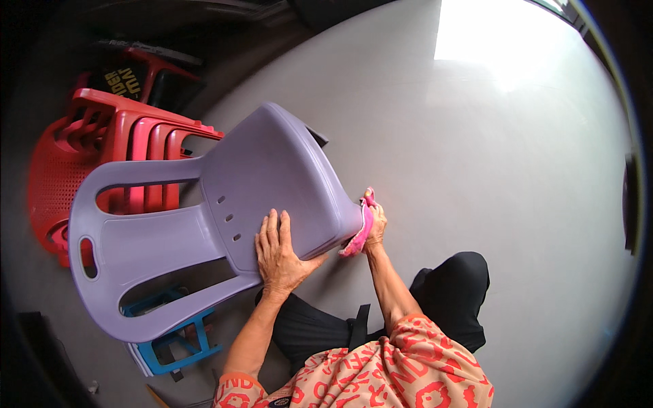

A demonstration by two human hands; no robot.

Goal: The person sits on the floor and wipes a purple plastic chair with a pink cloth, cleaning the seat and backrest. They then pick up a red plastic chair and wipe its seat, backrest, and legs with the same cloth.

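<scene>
A light purple plastic chair (269, 173) is tipped over in front of me, its backrest to the left and its seat facing up toward me. My left hand (277, 262) lies on the seat near its close edge, fingers stretched out flat and thumb reaching along the rim. In my right hand (375, 228) is a bright pink cloth (355, 241), bunched and pressed against the chair at the seat's right-hand corner, where a leg begins. Part of that leg is hidden by the cloth and hand.
Behind the chair at left stand stacked red plastic chairs (160, 129). A small blue stool (180, 350) sits under the backrest's near side. Farther back is a dark item with yellow lettering (122, 83). Grey floor (524, 170) spreads to the right, with a bright patch of light far off.
</scene>
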